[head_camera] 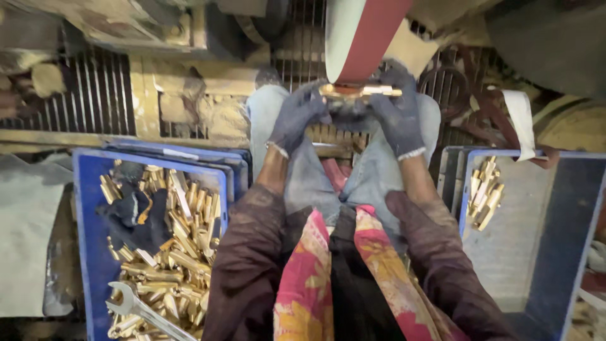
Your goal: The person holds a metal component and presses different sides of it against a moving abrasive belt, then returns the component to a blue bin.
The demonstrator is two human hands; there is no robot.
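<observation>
Brass part point(360, 91): we hold it level, crosswise, against the lower end of the red sanding belt point(369, 38), directly above our knees. Our left hand point(297, 117), in a dark grey glove, is closed around the left end of the part. Our right hand point(396, 113), gloved alike, is closed around the right end. Both sets of fingers curl over the top of the part, and the belt meets it between the two hands.

Left of our legs sits a blue crate point(85, 240) filled with brass pieces point(183, 252). A dark cloth point(136, 215) lies on the pile, and a steel spanner point(142, 309) rests at its near edge.

Right of our legs sits a second blue crate point(568, 252) with a grey floor. A small cluster of brass pieces point(486, 192) lies in its far left corner, and a white strip point(522, 123) hangs over its far rim.

A pink and yellow floral cloth point(328, 284) covers our lap. Behind the belt we see a grimy metal grille point(95, 95).
</observation>
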